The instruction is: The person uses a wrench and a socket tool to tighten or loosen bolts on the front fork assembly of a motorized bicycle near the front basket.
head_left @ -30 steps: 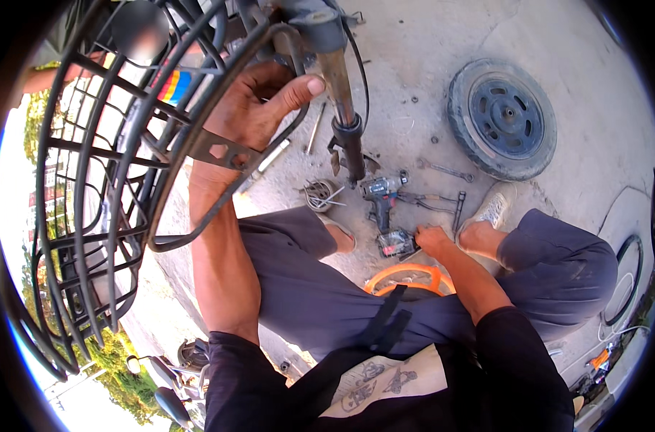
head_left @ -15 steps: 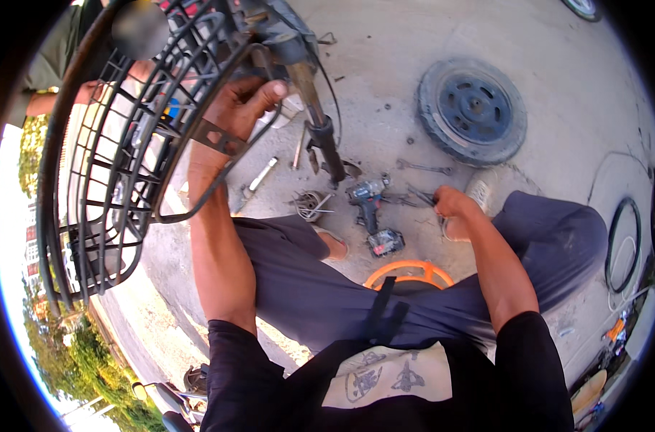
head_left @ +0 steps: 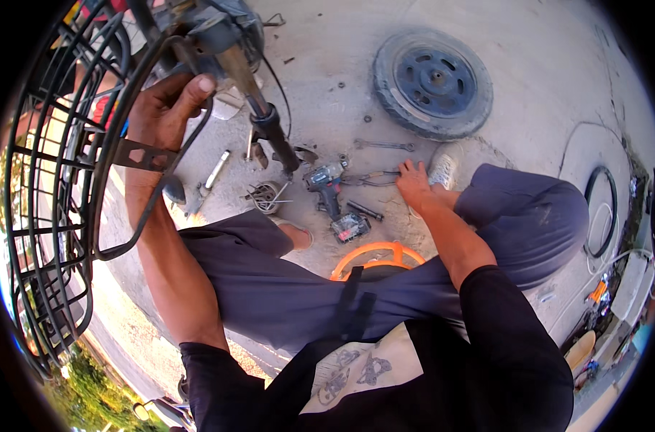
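My left hand (head_left: pixel 162 115) is raised beside the top of a front fork leg (head_left: pixel 271 129), behind the bent bar of a black wire basket (head_left: pixel 97 194). Its thumb points up and its fingers curl in; what they hold is hidden. My right hand (head_left: pixel 415 183) is low by my shoe, fingers spread at the handle ends of pliers (head_left: pixel 370 178) lying on the ground. Left of the pliers lies a cordless impact driver (head_left: pixel 329 186). A dark socket extension (head_left: pixel 365 209) is just below them, and a wrench (head_left: pixel 385 145) above.
A wheel with its tyre (head_left: pixel 437 85) lies flat at the far right. A round container with metal rods (head_left: pixel 266 196) stands left of the driver. An orange ring-shaped rim (head_left: pixel 378 249) shows between my legs. A black hoop (head_left: pixel 599 212) lies at right; another person's arm shows behind the basket.
The pliers, held in my right hand before, now lie on the ground with that hand's fingers spread. The view has swung, shifting the scene leftward; my left hand keeps its place by the fork.
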### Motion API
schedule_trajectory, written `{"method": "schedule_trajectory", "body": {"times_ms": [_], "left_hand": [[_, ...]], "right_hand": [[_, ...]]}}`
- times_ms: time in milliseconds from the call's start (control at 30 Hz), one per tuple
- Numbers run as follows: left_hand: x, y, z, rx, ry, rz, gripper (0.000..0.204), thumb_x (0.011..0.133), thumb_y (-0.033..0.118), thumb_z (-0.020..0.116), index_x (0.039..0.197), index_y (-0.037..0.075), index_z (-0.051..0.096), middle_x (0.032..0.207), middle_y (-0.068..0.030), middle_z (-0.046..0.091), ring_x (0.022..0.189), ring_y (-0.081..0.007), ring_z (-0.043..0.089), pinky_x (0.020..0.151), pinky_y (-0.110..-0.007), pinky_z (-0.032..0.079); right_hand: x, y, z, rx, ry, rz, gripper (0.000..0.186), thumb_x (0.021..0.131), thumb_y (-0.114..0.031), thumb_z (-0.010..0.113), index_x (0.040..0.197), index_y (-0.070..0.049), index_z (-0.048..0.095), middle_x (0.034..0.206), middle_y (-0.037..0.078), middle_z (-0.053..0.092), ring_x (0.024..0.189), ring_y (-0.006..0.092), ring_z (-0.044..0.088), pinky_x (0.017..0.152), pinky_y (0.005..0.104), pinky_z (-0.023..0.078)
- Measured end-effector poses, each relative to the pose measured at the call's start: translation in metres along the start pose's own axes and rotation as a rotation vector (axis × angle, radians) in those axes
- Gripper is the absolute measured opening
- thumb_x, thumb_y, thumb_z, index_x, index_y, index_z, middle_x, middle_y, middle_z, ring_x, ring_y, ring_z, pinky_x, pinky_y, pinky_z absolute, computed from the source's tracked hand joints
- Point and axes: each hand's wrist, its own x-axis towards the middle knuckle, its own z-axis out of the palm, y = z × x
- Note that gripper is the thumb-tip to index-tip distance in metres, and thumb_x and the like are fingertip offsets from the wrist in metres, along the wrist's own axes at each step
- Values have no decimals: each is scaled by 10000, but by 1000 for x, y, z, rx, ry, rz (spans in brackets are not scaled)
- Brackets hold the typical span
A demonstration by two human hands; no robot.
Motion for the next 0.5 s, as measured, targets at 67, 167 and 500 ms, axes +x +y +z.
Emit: {"method": "schedule_trajectory", "body": {"times_ms": [67,167,500], "left_hand": [[-2,3,-1,36,-18,36,476,889,448,711,1010,-12,724,821,-43,695,775,-111,616,728,-262,494],[-8,9,0,89,29,35,476,879,456,712,967,-12,717,744,-66,666,715,-130,582,687,-294,457],[-3,7,-3,146,-15,159,587,868,563,678,1005,-5,743,773,-104,708,730,-176,655,690,-342,518]], "right_hand": [[10,5,5,-45,40,-14,199,816,-170,603,938,-137,757,1219,87,574,1247,268,443,988,564,352],[19,9,13,-66,92,-47,208,847,-205,587,951,-146,758,1218,71,593,1236,258,444,983,581,334],[18,-2,-67,582,126,103,215,901,-167,591,1063,-30,556,938,201,670,899,383,658,768,464,491]]}}
